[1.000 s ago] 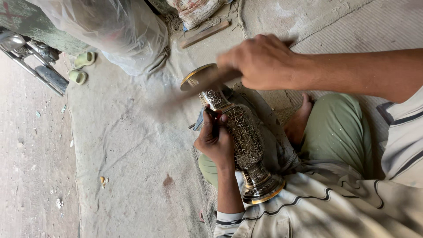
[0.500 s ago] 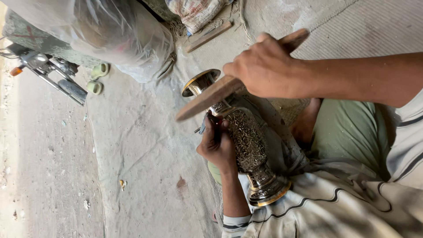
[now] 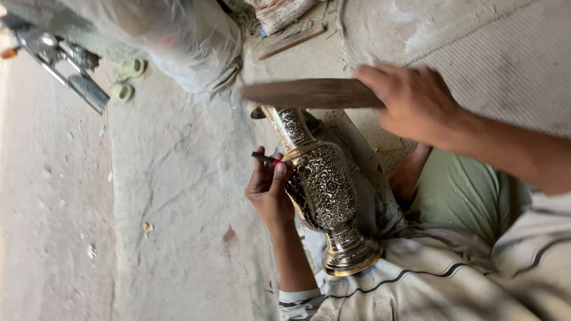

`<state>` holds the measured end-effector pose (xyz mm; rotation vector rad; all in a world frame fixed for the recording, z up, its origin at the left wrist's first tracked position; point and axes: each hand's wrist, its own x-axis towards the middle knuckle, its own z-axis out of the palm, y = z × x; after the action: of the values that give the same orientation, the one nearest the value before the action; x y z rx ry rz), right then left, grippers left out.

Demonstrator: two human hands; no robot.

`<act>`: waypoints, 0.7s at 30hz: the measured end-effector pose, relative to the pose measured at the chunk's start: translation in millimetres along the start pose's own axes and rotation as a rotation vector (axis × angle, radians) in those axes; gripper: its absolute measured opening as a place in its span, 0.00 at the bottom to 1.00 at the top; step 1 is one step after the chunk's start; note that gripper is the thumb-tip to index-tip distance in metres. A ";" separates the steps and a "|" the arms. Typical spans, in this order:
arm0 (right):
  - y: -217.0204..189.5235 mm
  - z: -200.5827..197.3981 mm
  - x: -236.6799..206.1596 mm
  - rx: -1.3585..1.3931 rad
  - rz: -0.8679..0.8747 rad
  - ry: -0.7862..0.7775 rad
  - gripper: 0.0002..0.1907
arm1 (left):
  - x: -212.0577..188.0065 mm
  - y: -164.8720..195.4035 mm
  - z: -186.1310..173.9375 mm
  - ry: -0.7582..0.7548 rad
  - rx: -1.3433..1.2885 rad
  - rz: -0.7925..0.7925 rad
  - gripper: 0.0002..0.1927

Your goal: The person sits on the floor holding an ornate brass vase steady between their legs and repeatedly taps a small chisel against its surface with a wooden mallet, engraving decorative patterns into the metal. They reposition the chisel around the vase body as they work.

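An engraved metal vase [image 3: 321, 184] with a gold-coloured rim and foot lies tilted across my lap, its mouth pointing away from me. My left hand [image 3: 270, 190] grips a thin dark chisel [image 3: 263, 158] and presses its tip against the vase's shoulder. My right hand [image 3: 410, 104] holds a flat wooden stick [image 3: 309, 94] raised level above the vase's neck, apart from the chisel.
A dusty concrete floor [image 3: 172, 196] lies on the left. A bulging plastic sack [image 3: 160, 35] sits at the top. Metal tools [image 3: 65, 65] and two small green cups [image 3: 126, 80] are at the upper left. A wooden strip [image 3: 291, 40] lies near the top; woven matting [image 3: 505, 65] covers the right.
My right hand has swung the wooden stick up from a downward slant by the vase's mouth to a level, raised position. My left hand stays on the vase with the chisel.
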<state>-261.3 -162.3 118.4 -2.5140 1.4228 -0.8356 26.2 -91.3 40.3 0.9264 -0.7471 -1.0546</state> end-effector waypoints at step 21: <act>-7.4 4.4 29.2 0.592 0.048 -0.127 0.18 | -16.6 -3.0 19.1 -0.249 0.553 0.307 0.29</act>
<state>-241.8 -183.0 129.1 -2.0334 1.0003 -0.9050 3.1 -81.4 44.5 1.1084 -1.3869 -0.7037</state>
